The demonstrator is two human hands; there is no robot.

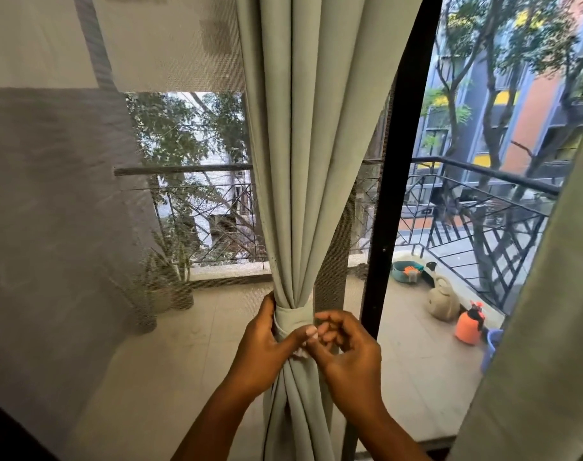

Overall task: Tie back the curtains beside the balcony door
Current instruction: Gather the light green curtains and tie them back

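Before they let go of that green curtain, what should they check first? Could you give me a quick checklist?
1. Curtain gathered into one bundle: ok.
2. Tie-back band wrapped round the bundle: ok.
3. Left hand steadying the band: ok, it grips the wrap's left side.
4. Band ends fastened: cannot tell; the right hand pinches something small and white there, and both hands hide the join.
5. Doorway past the black door frame clear of this curtain: ok.
6. Second curtain at the right edge tied: cannot tell.
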